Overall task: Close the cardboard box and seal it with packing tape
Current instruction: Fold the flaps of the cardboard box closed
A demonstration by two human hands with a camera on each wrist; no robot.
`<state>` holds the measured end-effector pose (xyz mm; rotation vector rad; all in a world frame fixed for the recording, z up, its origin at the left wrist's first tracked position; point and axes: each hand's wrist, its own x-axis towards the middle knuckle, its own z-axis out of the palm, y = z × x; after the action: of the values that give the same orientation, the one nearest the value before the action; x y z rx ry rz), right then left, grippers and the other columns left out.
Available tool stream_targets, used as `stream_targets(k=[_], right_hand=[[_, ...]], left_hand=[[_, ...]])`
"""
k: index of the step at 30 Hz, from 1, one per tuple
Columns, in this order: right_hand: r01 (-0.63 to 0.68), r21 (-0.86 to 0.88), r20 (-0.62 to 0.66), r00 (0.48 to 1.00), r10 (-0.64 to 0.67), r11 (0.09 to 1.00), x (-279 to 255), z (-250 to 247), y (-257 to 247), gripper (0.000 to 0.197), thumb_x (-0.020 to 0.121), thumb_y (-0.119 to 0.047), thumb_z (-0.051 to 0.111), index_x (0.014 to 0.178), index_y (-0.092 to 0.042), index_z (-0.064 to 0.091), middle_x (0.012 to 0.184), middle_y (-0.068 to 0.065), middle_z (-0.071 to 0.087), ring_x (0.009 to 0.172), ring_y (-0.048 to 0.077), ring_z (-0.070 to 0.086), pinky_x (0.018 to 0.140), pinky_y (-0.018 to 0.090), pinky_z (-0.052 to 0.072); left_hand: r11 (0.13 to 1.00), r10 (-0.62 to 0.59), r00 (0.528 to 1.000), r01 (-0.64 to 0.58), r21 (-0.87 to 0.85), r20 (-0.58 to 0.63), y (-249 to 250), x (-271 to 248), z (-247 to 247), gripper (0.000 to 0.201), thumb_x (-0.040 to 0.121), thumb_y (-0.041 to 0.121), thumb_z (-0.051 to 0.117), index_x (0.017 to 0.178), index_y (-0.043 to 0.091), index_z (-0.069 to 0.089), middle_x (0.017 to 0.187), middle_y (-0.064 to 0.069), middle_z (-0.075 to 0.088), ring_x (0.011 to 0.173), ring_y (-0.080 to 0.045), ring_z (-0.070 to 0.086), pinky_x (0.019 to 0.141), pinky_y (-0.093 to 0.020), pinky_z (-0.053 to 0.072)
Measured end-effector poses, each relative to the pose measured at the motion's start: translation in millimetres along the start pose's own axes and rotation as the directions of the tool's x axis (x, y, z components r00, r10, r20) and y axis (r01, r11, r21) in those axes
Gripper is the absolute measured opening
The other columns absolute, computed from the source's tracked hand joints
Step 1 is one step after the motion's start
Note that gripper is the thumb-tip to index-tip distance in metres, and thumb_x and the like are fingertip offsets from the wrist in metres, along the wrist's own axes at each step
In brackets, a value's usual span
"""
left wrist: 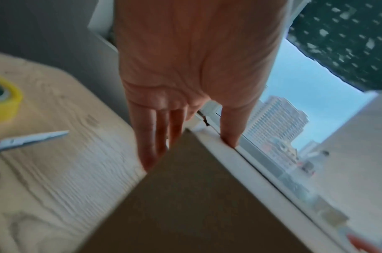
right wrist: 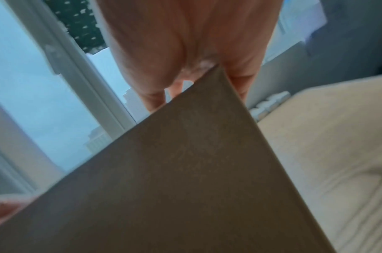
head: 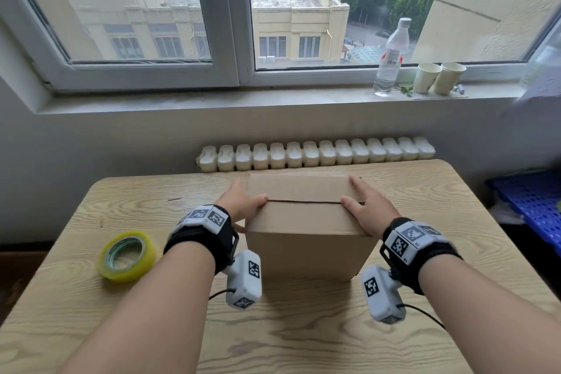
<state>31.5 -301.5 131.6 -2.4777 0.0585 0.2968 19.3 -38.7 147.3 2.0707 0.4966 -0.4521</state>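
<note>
A brown cardboard box (head: pixel 303 222) stands on the wooden table (head: pixel 303 331), its top flaps folded down and meeting at a thin seam across the top. My left hand (head: pixel 243 203) presses the box's left edge, thumb on top at the seam, straight fingers (left wrist: pixel 155 137) down the left side of the box (left wrist: pixel 196 196). My right hand (head: pixel 368 211) mirrors it on the right edge, thumb lying at the seam, and its palm (right wrist: pixel 185 42) lies over the box's corner (right wrist: pixel 185 171). A yellow roll of packing tape (head: pixel 127 256) lies flat on the table left of my left wrist, untouched.
A blue-handled cutting tool (left wrist: pixel 29 139) lies near the tape roll (left wrist: pixel 3 102). A white radiator (head: pixel 315 154) runs behind the table. A water bottle (head: pixel 391 58) and two paper cups (head: pixel 437 77) stand on the windowsill. A blue plastic crate (head: pixel 534 203) sits at the right.
</note>
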Motion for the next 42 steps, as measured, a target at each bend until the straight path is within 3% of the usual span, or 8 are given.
stream_targets(k=[3, 5, 9, 16, 23, 27, 32, 42], right_hand=[[-0.092, 0.101, -0.01, 0.996, 0.093, 0.991, 1, 3, -3, 0.07, 0.095, -0.042, 0.049, 0.151, -0.021, 0.012, 0.145, 0.01, 0.042, 0.127, 0.03, 0.045, 0.101, 0.037, 0.036], [-0.086, 0.064, -0.025, 0.996, 0.087, 0.994, 3, 7, -6, 0.056, 0.096, -0.041, 0.046, 0.143, -0.016, 0.029, 0.136, 0.01, 0.051, 0.119, 0.029, 0.051, 0.095, 0.036, 0.039], [-0.042, 0.028, -0.026, 0.999, 0.043, 0.999, 8, 13, -12, 0.037, 0.098, -0.036, 0.041, 0.126, -0.012, 0.048, 0.124, 0.009, 0.058, 0.113, 0.028, 0.053, 0.089, 0.035, 0.039], [-0.082, 0.029, -0.007, 0.997, 0.082, 0.996, 16, 10, -9, 0.036, 0.098, -0.036, 0.041, 0.118, -0.009, 0.055, 0.116, 0.01, 0.062, 0.106, 0.028, 0.056, 0.086, 0.035, 0.041], [-0.079, 0.052, -0.002, 0.997, 0.079, 0.996, 15, 8, -3, 0.032, 0.097, -0.039, 0.045, 0.096, -0.012, 0.062, 0.096, 0.006, 0.065, 0.084, 0.023, 0.058, 0.07, 0.031, 0.04], [-0.092, 0.042, 0.0, 0.996, 0.092, 0.995, 17, 6, -1, 0.036, 0.096, -0.043, 0.044, 0.107, -0.012, 0.06, 0.108, 0.007, 0.065, 0.09, 0.024, 0.058, 0.075, 0.033, 0.043], [-0.084, 0.001, -0.096, 0.992, 0.084, 0.996, 10, -1, -5, 0.057, 0.095, -0.041, 0.047, 0.142, -0.011, 0.036, 0.145, 0.01, 0.042, 0.132, 0.028, 0.04, 0.106, 0.038, 0.032], [0.261, -0.094, -0.192, 0.942, -0.275, 0.961, -5, -11, -53, 0.03, 0.094, -0.028, 0.051, 0.12, -0.015, 0.06, 0.131, 0.002, 0.054, 0.123, 0.018, 0.047, 0.102, 0.03, 0.034]], left_hand=[[0.994, -0.034, 0.999, 0.032, 0.107, 0.02, 4, 2, 3, 0.049, 0.095, 0.038, 0.05, 0.136, 0.014, 0.039, 0.132, -0.01, 0.053, 0.117, -0.031, 0.053, 0.095, -0.051, 0.049], [0.979, -0.02, 1.0, 0.021, 0.201, -0.005, 5, 4, 2, 0.048, 0.097, 0.037, 0.046, 0.136, 0.009, 0.042, 0.133, -0.013, 0.053, 0.12, -0.032, 0.052, 0.1, -0.044, 0.044], [0.956, -0.049, 0.999, 0.053, 0.287, -0.021, 4, 4, -3, 0.049, 0.098, 0.039, 0.043, 0.133, 0.005, 0.047, 0.131, -0.015, 0.054, 0.118, -0.034, 0.053, 0.097, -0.042, 0.046], [0.949, -0.072, 0.997, 0.07, 0.307, -0.003, -1, 10, 1, 0.052, 0.094, 0.046, 0.047, 0.126, 0.005, 0.052, 0.121, -0.015, 0.06, 0.108, -0.032, 0.059, 0.092, -0.046, 0.051], [0.928, -0.092, 0.995, 0.096, 0.361, -0.029, -2, 15, 0, 0.057, 0.093, 0.05, 0.049, 0.122, 0.001, 0.055, 0.118, -0.016, 0.061, 0.107, -0.032, 0.06, 0.092, -0.045, 0.052], [0.942, -0.105, 0.994, 0.109, 0.318, -0.032, 0, 14, 3, 0.056, 0.094, 0.049, 0.049, 0.124, 0.002, 0.054, 0.12, -0.016, 0.06, 0.108, -0.033, 0.059, 0.093, -0.045, 0.051], [0.967, -0.106, 0.993, 0.115, 0.229, -0.051, 4, 11, -1, 0.058, 0.09, 0.048, 0.054, 0.13, 0.006, 0.05, 0.129, -0.013, 0.056, 0.115, -0.033, 0.055, 0.095, -0.046, 0.049], [0.985, -0.045, 0.992, 0.064, 0.16, -0.118, 11, -6, -7, 0.071, 0.092, 0.049, 0.05, 0.143, 0.002, 0.034, 0.142, -0.014, 0.045, 0.126, -0.032, 0.048, 0.101, -0.043, 0.046]])
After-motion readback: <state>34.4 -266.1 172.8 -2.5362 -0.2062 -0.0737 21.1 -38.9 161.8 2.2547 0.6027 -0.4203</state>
